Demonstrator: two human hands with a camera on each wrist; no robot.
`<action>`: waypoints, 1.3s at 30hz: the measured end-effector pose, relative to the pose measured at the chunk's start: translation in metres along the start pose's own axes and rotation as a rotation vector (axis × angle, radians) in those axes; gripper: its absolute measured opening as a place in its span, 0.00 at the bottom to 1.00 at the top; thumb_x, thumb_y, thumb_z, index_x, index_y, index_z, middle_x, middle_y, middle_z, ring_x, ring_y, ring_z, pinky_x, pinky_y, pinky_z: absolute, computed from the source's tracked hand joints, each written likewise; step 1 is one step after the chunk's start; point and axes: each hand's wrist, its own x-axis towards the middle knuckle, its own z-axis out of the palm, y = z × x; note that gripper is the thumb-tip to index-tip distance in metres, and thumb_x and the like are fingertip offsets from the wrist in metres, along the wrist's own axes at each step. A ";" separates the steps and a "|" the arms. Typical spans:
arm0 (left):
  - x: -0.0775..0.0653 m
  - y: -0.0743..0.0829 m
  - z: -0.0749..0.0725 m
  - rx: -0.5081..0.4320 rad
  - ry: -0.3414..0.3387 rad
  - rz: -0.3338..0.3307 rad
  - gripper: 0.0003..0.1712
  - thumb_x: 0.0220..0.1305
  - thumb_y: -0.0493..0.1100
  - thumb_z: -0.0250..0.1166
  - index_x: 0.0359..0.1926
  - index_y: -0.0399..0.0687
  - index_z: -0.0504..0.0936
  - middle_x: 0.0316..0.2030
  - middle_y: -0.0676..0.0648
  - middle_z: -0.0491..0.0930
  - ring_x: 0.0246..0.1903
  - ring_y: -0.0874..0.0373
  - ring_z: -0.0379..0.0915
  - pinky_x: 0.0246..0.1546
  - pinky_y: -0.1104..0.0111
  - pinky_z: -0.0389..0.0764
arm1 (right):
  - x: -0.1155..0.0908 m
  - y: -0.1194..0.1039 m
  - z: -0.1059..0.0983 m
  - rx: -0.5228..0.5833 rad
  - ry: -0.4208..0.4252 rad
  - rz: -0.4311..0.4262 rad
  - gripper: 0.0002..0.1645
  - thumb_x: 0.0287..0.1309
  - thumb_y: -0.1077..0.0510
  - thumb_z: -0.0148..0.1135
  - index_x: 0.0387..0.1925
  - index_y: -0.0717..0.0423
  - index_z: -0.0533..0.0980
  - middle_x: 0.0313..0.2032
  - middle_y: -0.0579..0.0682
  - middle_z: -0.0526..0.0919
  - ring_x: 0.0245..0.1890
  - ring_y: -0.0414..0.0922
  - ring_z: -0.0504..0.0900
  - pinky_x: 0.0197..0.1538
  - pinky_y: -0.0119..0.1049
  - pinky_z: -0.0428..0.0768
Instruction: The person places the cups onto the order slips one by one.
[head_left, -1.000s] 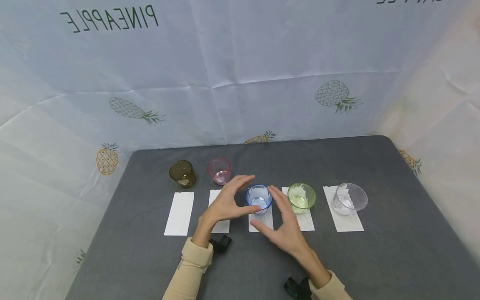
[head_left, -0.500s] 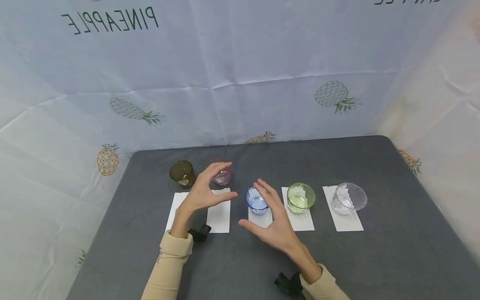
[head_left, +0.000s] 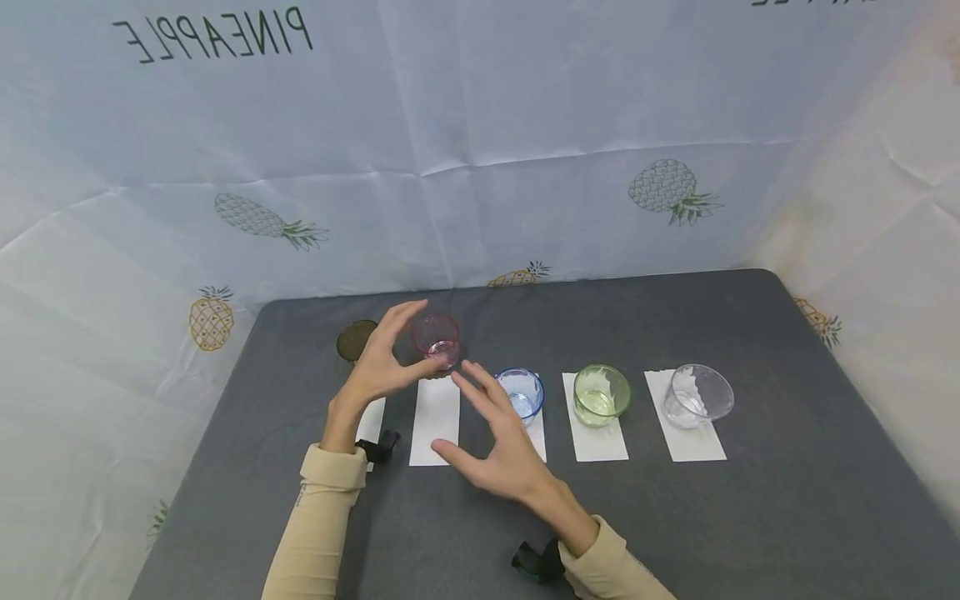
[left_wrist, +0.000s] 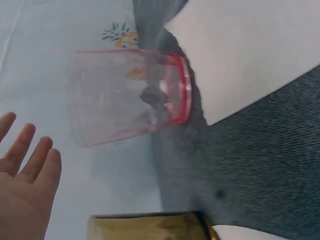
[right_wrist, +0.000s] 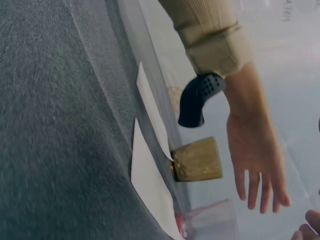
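My left hand is held open with fingers and thumb spread at the left side of a pink glass, its thumb overlapping the glass's lower part in the head view. In the left wrist view the pink glass stands apart from the spread fingers. My right hand, also open and holding nothing, hovers in front of the pink glass, between it and the blue glass. The left hand partly hides the brown glass at the far left. In the right wrist view, the left hand shows with fingers extended.
White paper strips lie in a row on the grey table. A green glass and a clear glass stand on strips at the right. The strip before the pink glass bears no glass. A pineapple-print curtain hangs behind.
Both hands have moved left, away from the blue glass; the left hand has come up beside the pink glass, and the right has followed behind. The glasses have stayed in place.
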 end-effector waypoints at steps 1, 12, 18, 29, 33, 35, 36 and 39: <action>0.000 -0.001 0.000 0.004 -0.001 -0.015 0.50 0.55 0.44 0.78 0.77 0.50 0.64 0.75 0.42 0.62 0.76 0.43 0.57 0.74 0.43 0.65 | 0.001 0.000 0.003 -0.003 -0.013 -0.003 0.49 0.55 0.53 0.76 0.75 0.52 0.66 0.79 0.50 0.60 0.79 0.53 0.59 0.72 0.62 0.69; 0.005 -0.015 0.004 0.031 -0.019 -0.078 0.51 0.57 0.45 0.76 0.78 0.46 0.61 0.76 0.39 0.61 0.75 0.40 0.58 0.73 0.42 0.65 | 0.004 0.014 0.028 -0.054 -0.146 0.021 0.52 0.59 0.49 0.73 0.78 0.55 0.59 0.79 0.55 0.61 0.82 0.57 0.51 0.78 0.63 0.57; 0.007 -0.018 0.009 0.056 -0.051 -0.115 0.53 0.57 0.48 0.76 0.79 0.46 0.59 0.76 0.38 0.59 0.75 0.40 0.58 0.73 0.41 0.66 | 0.001 0.033 0.038 -0.104 -0.179 0.063 0.52 0.62 0.45 0.68 0.78 0.64 0.57 0.78 0.60 0.60 0.81 0.62 0.51 0.76 0.65 0.58; 0.008 -0.025 0.014 0.060 -0.073 -0.143 0.54 0.55 0.48 0.77 0.78 0.40 0.59 0.75 0.36 0.60 0.73 0.37 0.60 0.70 0.37 0.66 | -0.001 0.053 0.047 -0.295 -0.256 0.159 0.55 0.64 0.38 0.65 0.79 0.63 0.53 0.80 0.58 0.57 0.82 0.61 0.49 0.79 0.61 0.56; 0.007 -0.026 0.015 0.055 -0.087 -0.157 0.55 0.55 0.48 0.77 0.78 0.40 0.58 0.75 0.35 0.60 0.72 0.36 0.62 0.68 0.38 0.69 | -0.001 0.054 0.048 -0.335 -0.266 0.179 0.58 0.64 0.37 0.65 0.79 0.64 0.51 0.80 0.60 0.53 0.82 0.63 0.47 0.80 0.61 0.55; 0.007 -0.027 0.016 0.054 -0.095 -0.166 0.55 0.56 0.48 0.77 0.78 0.41 0.58 0.75 0.35 0.60 0.72 0.36 0.63 0.68 0.38 0.69 | -0.001 0.054 0.048 -0.344 -0.260 0.186 0.58 0.63 0.37 0.66 0.79 0.65 0.51 0.80 0.61 0.53 0.81 0.64 0.47 0.79 0.62 0.55; 0.007 -0.027 0.016 0.054 -0.098 -0.170 0.55 0.56 0.49 0.77 0.78 0.42 0.57 0.75 0.35 0.60 0.72 0.36 0.63 0.68 0.38 0.69 | -0.001 0.054 0.048 -0.345 -0.257 0.188 0.58 0.63 0.38 0.66 0.79 0.66 0.52 0.80 0.62 0.53 0.81 0.65 0.47 0.79 0.63 0.56; 0.006 -0.029 0.017 0.058 -0.102 -0.175 0.56 0.56 0.49 0.77 0.78 0.42 0.57 0.75 0.35 0.60 0.72 0.36 0.63 0.68 0.38 0.69 | 0.000 0.054 0.048 -0.358 -0.259 0.196 0.58 0.63 0.38 0.67 0.78 0.67 0.53 0.80 0.63 0.54 0.80 0.66 0.48 0.78 0.63 0.57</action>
